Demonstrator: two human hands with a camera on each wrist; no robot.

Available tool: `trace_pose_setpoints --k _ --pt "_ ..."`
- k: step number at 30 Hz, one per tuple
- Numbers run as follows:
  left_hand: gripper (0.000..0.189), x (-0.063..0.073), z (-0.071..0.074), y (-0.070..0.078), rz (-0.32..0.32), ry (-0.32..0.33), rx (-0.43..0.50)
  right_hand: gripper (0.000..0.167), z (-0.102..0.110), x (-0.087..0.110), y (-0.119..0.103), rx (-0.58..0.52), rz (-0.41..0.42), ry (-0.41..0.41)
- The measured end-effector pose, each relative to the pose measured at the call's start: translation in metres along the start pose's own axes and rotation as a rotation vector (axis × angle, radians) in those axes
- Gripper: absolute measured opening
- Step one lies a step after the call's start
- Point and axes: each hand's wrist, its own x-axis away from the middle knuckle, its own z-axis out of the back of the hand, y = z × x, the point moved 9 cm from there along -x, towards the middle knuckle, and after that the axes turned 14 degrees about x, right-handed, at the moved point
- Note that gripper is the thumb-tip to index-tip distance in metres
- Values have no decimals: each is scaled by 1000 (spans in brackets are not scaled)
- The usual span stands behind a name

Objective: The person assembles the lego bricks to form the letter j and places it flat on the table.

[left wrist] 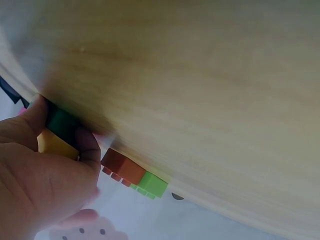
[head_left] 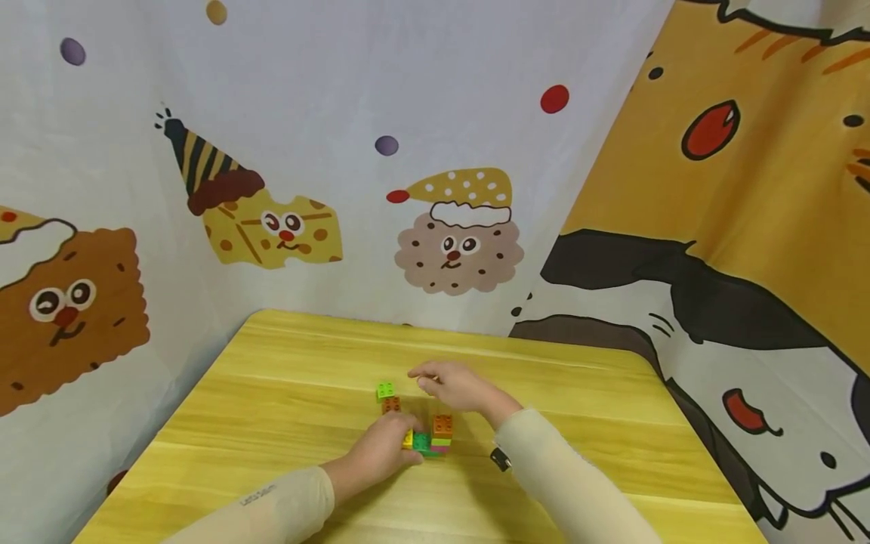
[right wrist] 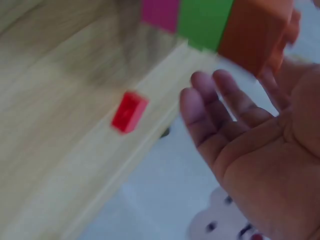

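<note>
My left hand [head_left: 384, 449] grips a low assembly of toy building bricks, with its thumb and a finger on either side of a green brick [left wrist: 62, 124] and a yellow brick [left wrist: 57, 145]. At the assembly's right end rises a stack with an orange-brown brick [head_left: 442, 425] over lime green and magenta ones. My right hand [head_left: 457, 385] hovers past the stack, its fingers loosely bent and holding nothing. A brown brick [head_left: 391, 405] and a lime green brick [head_left: 385, 390] stand beyond my left hand. The right wrist view has a red brick [right wrist: 129, 112] lying on the table.
The wooden table [head_left: 292, 378] has its far edge close to a white printed curtain [head_left: 353, 98]. A cloth with large cartoon animals [head_left: 612, 249] hangs along the right side. A small black object [head_left: 500, 459] sits at my right sleeve.
</note>
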Motion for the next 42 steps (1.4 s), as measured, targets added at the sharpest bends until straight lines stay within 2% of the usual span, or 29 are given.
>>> trace_pose_setpoints --k 5,8,12,15,17,19,21,26,32,37,42 --pt "34 0 -1 1 -28 -6 13 40 -22 -14 -39 157 93 -143" --pt "35 0 -2 0 -39 -4 29 39 -33 -22 -53 253 112 -207" --pt "34 2 -6 -1 -41 -7 41 34 -46 -30 -54 363 92 -281" --pt "32 2 -7 -1 -46 -10 41 31 -49 -33 -46 415 53 -300" --pt "31 1 -8 0 -46 -8 34 33 -47 -32 -39 393 16 -287" --pt "30 1 -8 0 -37 -8 23 42 -46 -29 -32 340 -6 -268" --pt "31 0 -9 -1 -26 -12 19 48 -44 -24 -25 298 5 -256" --pt "34 2 -5 -1 -4 -2 22 14 -39 -15 -6 354 55 -249" --pt "30 1 -2 0 -8 8 4 13 -32 -9 8 335 57 -211" --pt "32 -1 0 -1 -3 16 -2 24 -28 -2 19 362 79 -128" --pt "34 -2 -1 -5 8 12 2 19 -25 11 28 357 40 -45"
